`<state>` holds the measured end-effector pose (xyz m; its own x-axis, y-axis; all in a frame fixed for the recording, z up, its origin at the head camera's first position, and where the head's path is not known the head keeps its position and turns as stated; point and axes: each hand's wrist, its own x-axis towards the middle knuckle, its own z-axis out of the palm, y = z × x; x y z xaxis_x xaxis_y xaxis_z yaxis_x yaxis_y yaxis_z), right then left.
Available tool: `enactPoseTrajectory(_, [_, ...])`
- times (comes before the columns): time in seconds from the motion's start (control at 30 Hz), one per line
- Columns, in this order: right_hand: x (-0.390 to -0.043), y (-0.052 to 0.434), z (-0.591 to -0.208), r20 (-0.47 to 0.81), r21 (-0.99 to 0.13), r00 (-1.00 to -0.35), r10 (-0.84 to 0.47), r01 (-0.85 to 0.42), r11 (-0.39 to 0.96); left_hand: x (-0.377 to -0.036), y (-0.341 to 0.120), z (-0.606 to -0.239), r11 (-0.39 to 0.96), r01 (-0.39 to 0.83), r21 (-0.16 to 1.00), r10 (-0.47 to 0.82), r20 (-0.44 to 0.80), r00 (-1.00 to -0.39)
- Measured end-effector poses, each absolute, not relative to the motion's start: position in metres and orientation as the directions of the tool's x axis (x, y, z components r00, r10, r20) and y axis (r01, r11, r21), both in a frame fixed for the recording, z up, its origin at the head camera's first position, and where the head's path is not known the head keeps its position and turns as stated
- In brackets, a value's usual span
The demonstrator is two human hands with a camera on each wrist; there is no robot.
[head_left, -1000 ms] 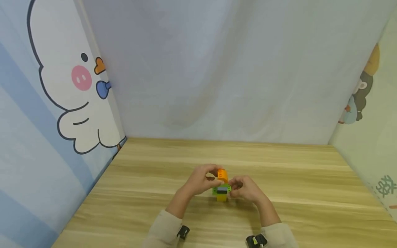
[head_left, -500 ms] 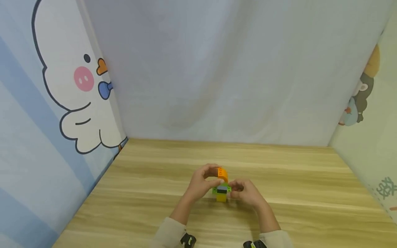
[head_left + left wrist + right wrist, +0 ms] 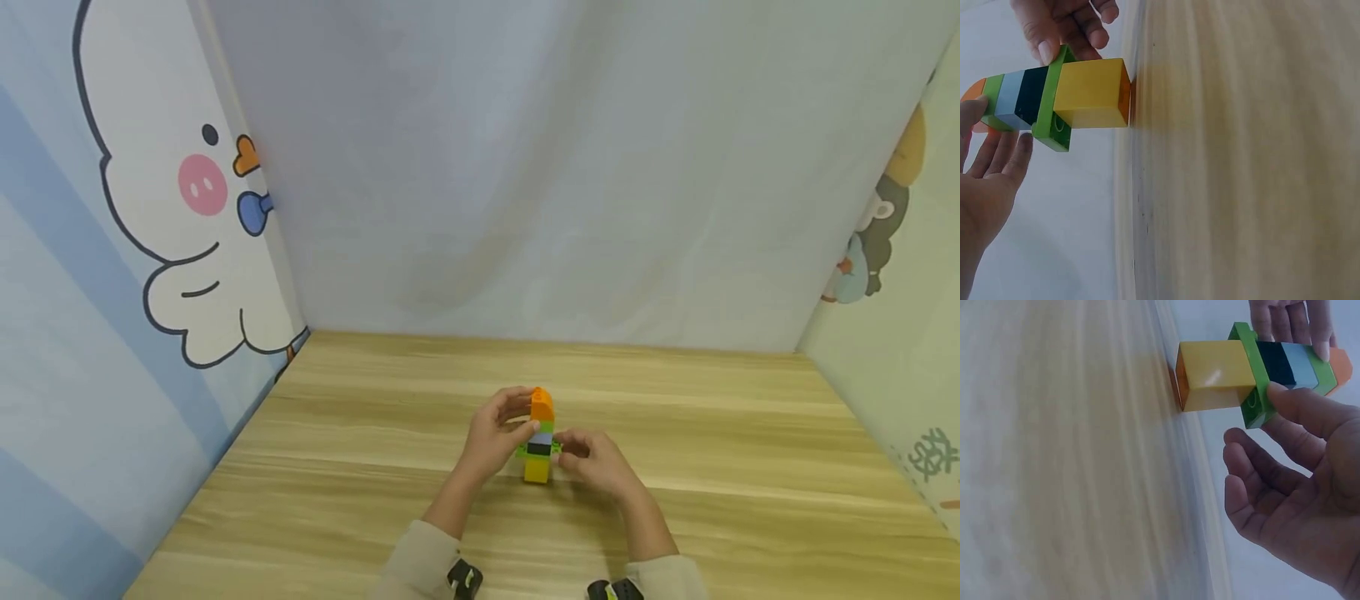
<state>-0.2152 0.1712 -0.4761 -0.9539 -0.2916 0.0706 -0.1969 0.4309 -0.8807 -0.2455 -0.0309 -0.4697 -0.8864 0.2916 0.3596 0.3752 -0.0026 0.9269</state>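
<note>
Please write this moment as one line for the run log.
left hand: touches top of stacked plastic brick tower | right hand: pinches its green plate | tower: upright on wooden table
</note>
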Motion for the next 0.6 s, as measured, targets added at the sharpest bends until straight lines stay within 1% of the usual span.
enactPoseTrajectory(0.2, [-0.2164, 0.1682, -0.4751, 0.116, -0.849, -0.964, -0.240, -0.222, 0.480, -0.2486, -0.0283, -0.4670, 0.030, 0.383, 0.923, 0.297, 0.358, -0.885])
enactPoseTrajectory(0.37, [-0.2173, 0.1669, -0.4748, 0.174, -0.844, -0.957, -0.230, -0.265, 0.465, -0.2519, -0.0273, -0.4679, 0.054, 0.376, 0.925, 0.301, 0.344, -0.889])
enactPoseTrajectory(0.6, [-0.2186, 0.1671, -0.4735, 0.175, -0.840, -0.963, -0.204, -0.254, 0.480, -0.2556, -0.0245, -0.4684, 0.086, 0.345, 0.935, 0.318, 0.303, -0.899])
